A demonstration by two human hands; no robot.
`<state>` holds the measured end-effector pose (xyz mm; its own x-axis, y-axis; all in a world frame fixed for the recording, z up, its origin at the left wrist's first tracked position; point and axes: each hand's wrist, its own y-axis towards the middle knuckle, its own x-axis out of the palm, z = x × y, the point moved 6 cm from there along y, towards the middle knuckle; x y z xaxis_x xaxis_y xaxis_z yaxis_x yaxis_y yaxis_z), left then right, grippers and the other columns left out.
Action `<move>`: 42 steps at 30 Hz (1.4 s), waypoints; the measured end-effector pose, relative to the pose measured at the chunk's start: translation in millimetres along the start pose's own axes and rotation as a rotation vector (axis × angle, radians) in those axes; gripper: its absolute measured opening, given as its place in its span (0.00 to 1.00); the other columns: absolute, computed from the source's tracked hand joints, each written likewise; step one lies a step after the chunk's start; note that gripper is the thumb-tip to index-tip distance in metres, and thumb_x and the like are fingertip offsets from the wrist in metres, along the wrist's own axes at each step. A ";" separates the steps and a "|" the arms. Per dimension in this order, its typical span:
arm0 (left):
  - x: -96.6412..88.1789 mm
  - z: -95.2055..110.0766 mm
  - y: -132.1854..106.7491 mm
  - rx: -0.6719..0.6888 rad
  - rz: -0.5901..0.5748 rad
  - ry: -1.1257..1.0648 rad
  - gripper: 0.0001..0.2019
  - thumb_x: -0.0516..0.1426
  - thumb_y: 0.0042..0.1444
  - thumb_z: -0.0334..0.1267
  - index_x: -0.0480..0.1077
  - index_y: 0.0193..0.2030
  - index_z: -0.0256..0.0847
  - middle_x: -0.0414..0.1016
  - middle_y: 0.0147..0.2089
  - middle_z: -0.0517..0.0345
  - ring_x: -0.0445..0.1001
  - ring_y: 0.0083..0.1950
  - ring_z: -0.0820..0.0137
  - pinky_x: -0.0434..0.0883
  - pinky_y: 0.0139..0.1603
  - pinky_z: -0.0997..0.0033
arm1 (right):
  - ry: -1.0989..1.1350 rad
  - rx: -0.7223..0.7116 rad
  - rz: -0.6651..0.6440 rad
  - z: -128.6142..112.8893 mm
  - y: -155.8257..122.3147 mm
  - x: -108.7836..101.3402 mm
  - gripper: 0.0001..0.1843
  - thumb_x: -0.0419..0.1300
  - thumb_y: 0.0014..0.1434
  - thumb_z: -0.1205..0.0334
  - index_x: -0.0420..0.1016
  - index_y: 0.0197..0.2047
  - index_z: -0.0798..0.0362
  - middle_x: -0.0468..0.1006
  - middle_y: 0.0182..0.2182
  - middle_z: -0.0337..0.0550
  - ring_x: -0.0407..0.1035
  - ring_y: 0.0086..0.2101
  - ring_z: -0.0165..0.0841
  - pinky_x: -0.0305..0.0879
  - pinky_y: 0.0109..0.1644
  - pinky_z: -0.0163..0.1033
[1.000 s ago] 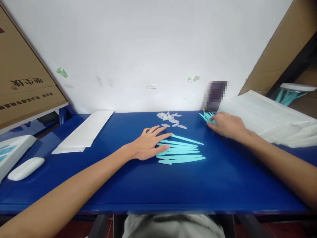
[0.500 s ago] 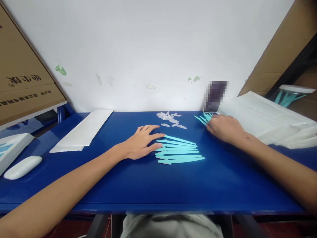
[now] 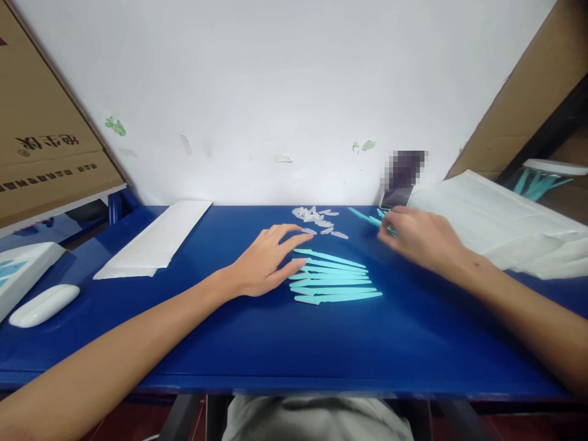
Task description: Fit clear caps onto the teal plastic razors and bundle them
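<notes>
On the blue table (image 3: 275, 343) lies a fanned row of several light-blue plastic knives (image 3: 335, 278). My left hand (image 3: 266, 257) rests beside their left ends, fingers spread and open, fingertips near the topmost knife. My right hand (image 3: 420, 239) is closed on one light-blue knife (image 3: 365, 217), which sticks out to the left above the table. More knives of the same colour (image 3: 383, 213) lie just behind that hand. A small heap of clear plastic caps (image 3: 316, 219) lies at the back middle.
A phone (image 3: 395, 197) leans on the wall. White sheets (image 3: 496, 223) are stacked at the right, a white folded sheet (image 3: 154, 242) at the left. A white mouse (image 3: 43, 304) and a white box (image 3: 22, 269) sit far left. Cardboard boxes (image 3: 41, 147) flank the table.
My right hand has closed on one knife from the back pile and drawn it up and leftward. My left hand has shifted slightly along the row's left ends.
</notes>
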<state>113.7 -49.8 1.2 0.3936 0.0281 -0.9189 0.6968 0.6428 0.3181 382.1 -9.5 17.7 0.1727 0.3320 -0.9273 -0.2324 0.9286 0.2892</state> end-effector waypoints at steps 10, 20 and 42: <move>5.4 -4.0 1.4 -0.019 -0.014 0.006 0.26 0.43 0.71 0.54 0.62 0.69 0.47 0.58 0.70 0.45 0.59 0.67 0.52 0.60 0.66 0.45 | 0.405 -0.451 -0.026 -74.4 -12.6 14.3 0.24 0.45 0.72 0.55 0.81 0.48 0.53 0.80 0.39 0.49 0.74 0.39 0.39 0.63 0.39 0.40; 26.0 -16.9 0.5 -0.117 -0.241 -0.024 0.32 0.39 0.69 0.62 0.52 0.75 0.54 0.42 0.78 0.49 0.45 0.76 0.47 0.50 0.69 0.35 | 0.634 -0.424 -0.023 -64.4 -19.0 1.9 0.20 0.51 0.69 0.50 0.81 0.42 0.52 0.70 0.18 0.35 0.63 0.22 0.30 0.61 0.41 0.42; 18.1 -3.8 0.8 0.021 -0.204 -0.079 0.28 0.40 0.72 0.56 0.56 0.73 0.50 0.59 0.73 0.55 0.46 0.76 0.52 0.50 0.72 0.47 | 0.622 -0.770 -0.087 -87.2 -50.1 -17.5 0.20 0.53 0.69 0.55 0.80 0.55 0.51 0.82 0.35 0.45 0.73 0.30 0.32 0.61 0.33 0.37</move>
<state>119.1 -45.9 -16.1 0.2886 -0.1613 -0.9438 0.7789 0.6128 0.1335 307.2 -76.3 -1.3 -0.2631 -0.0826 -0.9612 -0.8390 0.5115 0.1857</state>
